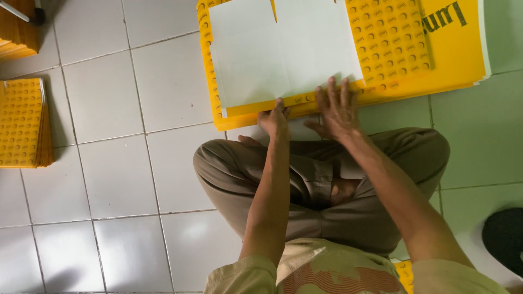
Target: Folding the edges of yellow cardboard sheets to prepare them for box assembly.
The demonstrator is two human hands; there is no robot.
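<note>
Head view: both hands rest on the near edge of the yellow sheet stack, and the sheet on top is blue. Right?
Not quite. In the head view the left hand and right hand do rest on the near edge of the yellow sheet stack, but the top sheet is white, not blue.

The floor (114, 103) is laid with glossy white square tiles and thin grey grout lines. Directly on it, at the top of the view, lies a stack of yellow flat sheets (452, 60). Well to the left of that stack, a smaller pile of yellow patterned sheets (22, 122) rests on the tiles, and above it another yellow pile (16, 32) sits in the corner. The person's folded legs (327, 179) rest on the floor just below the big stack.
</note>
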